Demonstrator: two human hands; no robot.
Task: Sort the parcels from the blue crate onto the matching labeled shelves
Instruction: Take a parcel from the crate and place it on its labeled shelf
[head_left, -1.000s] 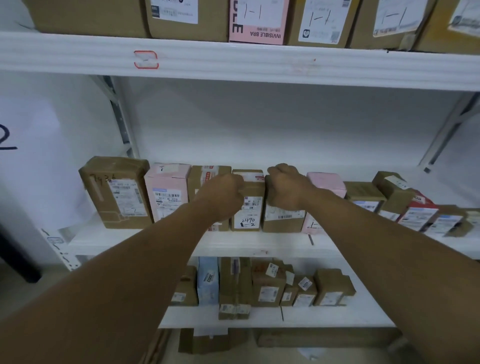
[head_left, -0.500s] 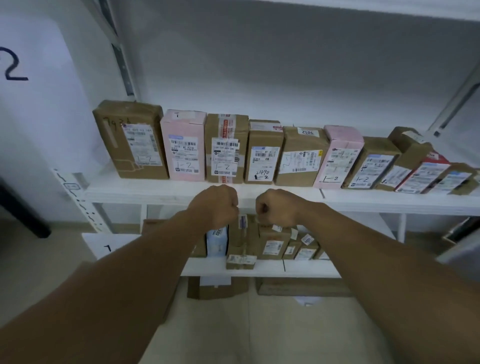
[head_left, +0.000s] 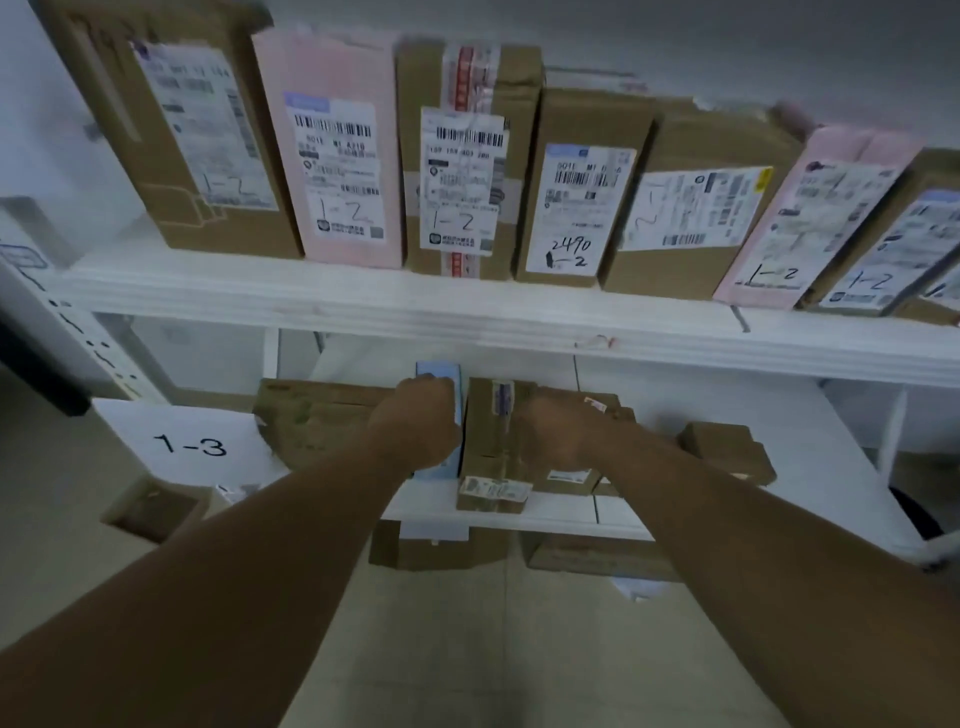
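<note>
Head view showed you two shelves. On the upper shelf (head_left: 363, 306), at 12 o'clock, stood seven parcels (head_left: 457, 171) in a row, side to side: five brown and two pink. The readable labels said 1-2, and the row ran out of frame at 3 o'clock.

On the lower shelf (head_left: 571, 514) stood one blue parcel (head_left: 439, 371) and, just beside it at its 3 o'clock, one tall brown parcel (head_left: 488, 441) at the front edge. Your hands hid part of the other brown boxes there, so I could not count them. One paper sign (head_left: 189, 446) reading 1-3 hung at 9 o'clock.

Your left hand (head_left: 415, 421) was in front of the blue parcel and your right hand (head_left: 556, 431) at the tall brown parcel's 3 o'clock side. Your fingers curled out of sight, so I could not tell whether they grasped anything. Bare board lay open toward 3 o'clock.
</note>
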